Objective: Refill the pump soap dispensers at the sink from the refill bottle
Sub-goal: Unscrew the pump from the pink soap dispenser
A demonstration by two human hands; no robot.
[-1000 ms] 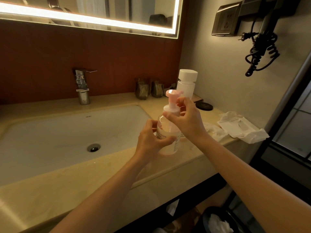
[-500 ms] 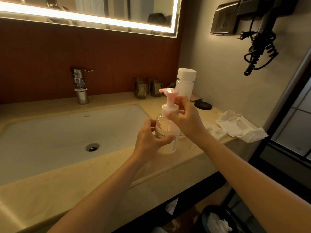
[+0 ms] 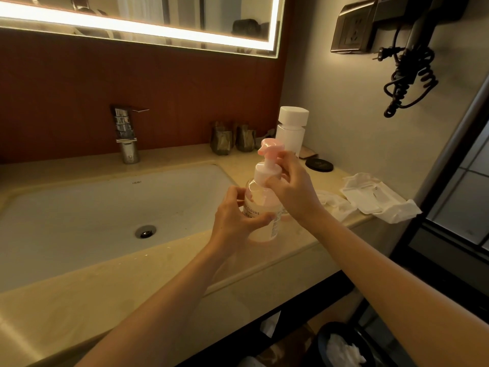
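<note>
A clear pump soap dispenser [image 3: 260, 207] with a pink pump head stands upright on the counter, right of the sink [image 3: 79, 207]. My left hand [image 3: 235, 221] grips its body from the left. The fingers of my right hand [image 3: 291, 189] curl around the pink pump collar at the neck. Behind them, near the back wall, a white refill bottle [image 3: 291, 131] with a white cap stands upright, touched by neither hand.
The faucet [image 3: 127, 133] is at the sink's back. Two dark cups [image 3: 232, 139] stand by the wall, and a black lid [image 3: 318, 164] lies beside the refill bottle. Crumpled white wrappers [image 3: 375, 197] cover the counter's right end. A bin [image 3: 344, 345] sits below.
The pump head has turned from facing right to facing left under my right hand. The bottle and my left hand stay in place.
</note>
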